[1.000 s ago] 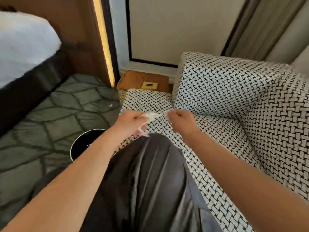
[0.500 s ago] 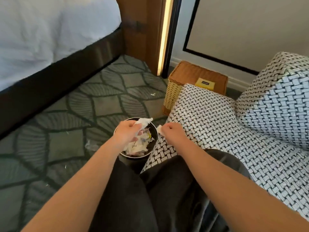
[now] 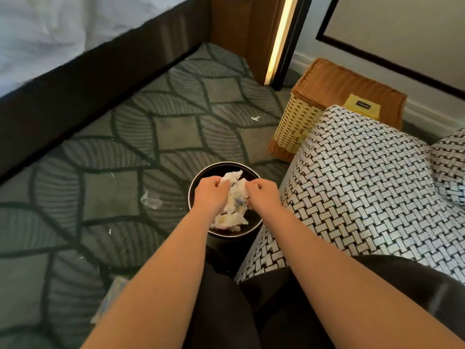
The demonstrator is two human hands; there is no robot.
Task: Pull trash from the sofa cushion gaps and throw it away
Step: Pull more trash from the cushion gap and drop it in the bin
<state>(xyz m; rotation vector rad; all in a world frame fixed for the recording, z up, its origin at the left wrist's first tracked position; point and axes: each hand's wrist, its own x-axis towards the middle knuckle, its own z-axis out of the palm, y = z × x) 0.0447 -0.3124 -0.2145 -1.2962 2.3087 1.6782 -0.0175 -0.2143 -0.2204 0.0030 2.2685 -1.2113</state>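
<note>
A round black trash bin [image 3: 195, 182] stands on the carpet beside the black-and-white woven sofa [image 3: 364, 187]. Crumpled white paper trash [image 3: 232, 212] fills it. Both my hands hover over the bin's opening. My left hand [image 3: 210, 191] grips a crumpled white tissue [image 3: 232, 176] that sticks out past its fingers. My right hand [image 3: 261, 191] has its fingers curled; a small white scrap shows at its fingertips, though what it holds is hard to make out.
A wicker basket [image 3: 299, 122] with a yellow tag stands by the sofa's far end. A dark bed frame [image 3: 100, 76] runs along the left. Small white scraps [image 3: 255, 118] and a clear wrapper [image 3: 151, 200] lie on the patterned carpet.
Both hands carried the tissue from the sofa cushion leftward to above the bin. My view turned from the sofa toward the floor and bin.
</note>
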